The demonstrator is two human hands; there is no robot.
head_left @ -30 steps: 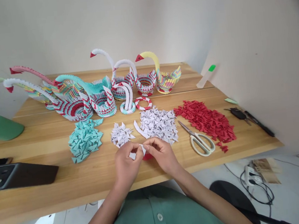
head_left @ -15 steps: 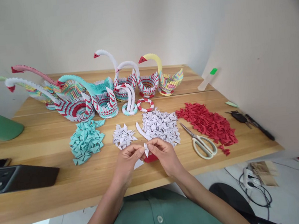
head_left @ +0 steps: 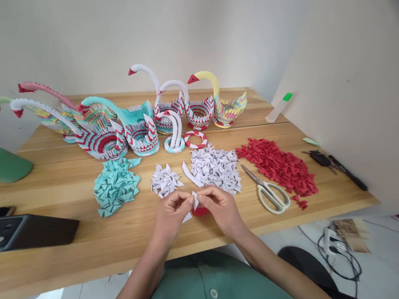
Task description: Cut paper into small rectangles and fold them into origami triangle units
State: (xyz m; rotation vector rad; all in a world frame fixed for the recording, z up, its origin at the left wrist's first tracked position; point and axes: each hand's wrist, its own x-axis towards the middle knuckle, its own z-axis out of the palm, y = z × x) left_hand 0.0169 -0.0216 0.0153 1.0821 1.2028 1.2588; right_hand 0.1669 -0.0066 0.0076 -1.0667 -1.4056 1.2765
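Observation:
Between my two hands is a small folded white paper piece. My left hand pinches its left side, and my right hand pinches the right side. Beneath the fingers a red object is partly hidden, with a bit of white paper beside it. Just beyond my hands lie a small white pile and a larger white pile of folded pieces, with a curved white strip between them. Teal pieces are heaped to the left, red pieces to the right.
Several paper swans stand along the back, with a red-and-white ring in front. Scissors lie right of my hands. Keys and a black pen are far right. A green bottle and a dark device are left.
The view has shifted slightly. My hands keep hold of the white piece, which is tilted a little differently between the fingertips.

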